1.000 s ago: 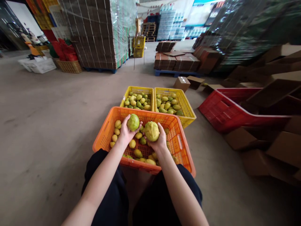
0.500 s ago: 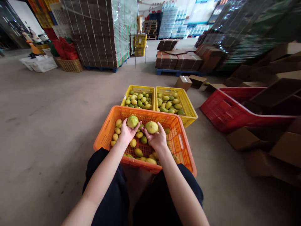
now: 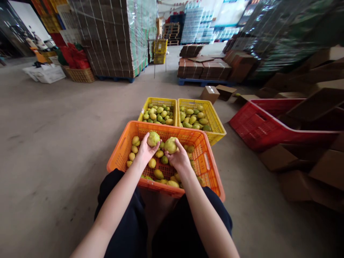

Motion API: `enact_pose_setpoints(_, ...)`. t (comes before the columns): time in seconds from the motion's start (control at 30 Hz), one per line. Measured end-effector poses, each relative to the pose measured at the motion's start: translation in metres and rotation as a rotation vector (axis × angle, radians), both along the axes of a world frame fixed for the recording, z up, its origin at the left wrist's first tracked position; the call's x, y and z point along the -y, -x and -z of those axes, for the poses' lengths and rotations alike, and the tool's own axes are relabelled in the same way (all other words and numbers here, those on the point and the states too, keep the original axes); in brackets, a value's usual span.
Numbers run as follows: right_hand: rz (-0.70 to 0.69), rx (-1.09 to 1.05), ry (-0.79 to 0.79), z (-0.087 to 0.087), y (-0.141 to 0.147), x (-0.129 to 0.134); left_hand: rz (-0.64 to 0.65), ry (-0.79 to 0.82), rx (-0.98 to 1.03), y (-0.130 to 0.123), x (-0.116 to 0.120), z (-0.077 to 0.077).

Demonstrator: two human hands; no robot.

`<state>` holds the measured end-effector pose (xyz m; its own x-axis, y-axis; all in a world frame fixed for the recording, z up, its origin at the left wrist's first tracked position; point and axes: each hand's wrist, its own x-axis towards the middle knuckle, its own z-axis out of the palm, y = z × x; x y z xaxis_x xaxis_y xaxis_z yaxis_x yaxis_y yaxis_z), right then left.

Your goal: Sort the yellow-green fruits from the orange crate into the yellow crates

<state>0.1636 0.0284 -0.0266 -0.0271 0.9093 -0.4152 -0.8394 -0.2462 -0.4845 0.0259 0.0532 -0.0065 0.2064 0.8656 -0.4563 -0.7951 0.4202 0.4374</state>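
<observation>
A bare grey concrete floor (image 3: 53, 136) runs back through a warehouse. At the far left stands a tall pallet of flat brown cardboard (image 3: 113, 36), wrapped in clear film, with a wicker-coloured basket (image 3: 80, 75) beside it. Low stacks of cartons (image 3: 204, 68) sit on a blue pallet (mid-distance), and loose cardboard boxes (image 3: 317, 107) pile up along the right. The light is soft and even.

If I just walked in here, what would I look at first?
Probably the bright orange crate right in front of the person's knees, with yellow-green fruit lying in it. Above it the left hand and the right hand each hold up one fruit. Just behind stand two yellow crates side by side, full of the same fruit.
</observation>
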Motion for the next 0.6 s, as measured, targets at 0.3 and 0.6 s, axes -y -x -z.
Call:
enact_pose_setpoints(0.3, 0.193, 0.309, -0.273, -0.010, 0.010, 0.008, -0.276, -0.459, -0.556, -0.004, 0.011, 0.000)
enact_pose_setpoints(0.6, 0.383, 0.791, -0.467, -0.009, 0.011, 0.014, -0.347, -0.764, -0.690, -0.006, 0.021, -0.009)
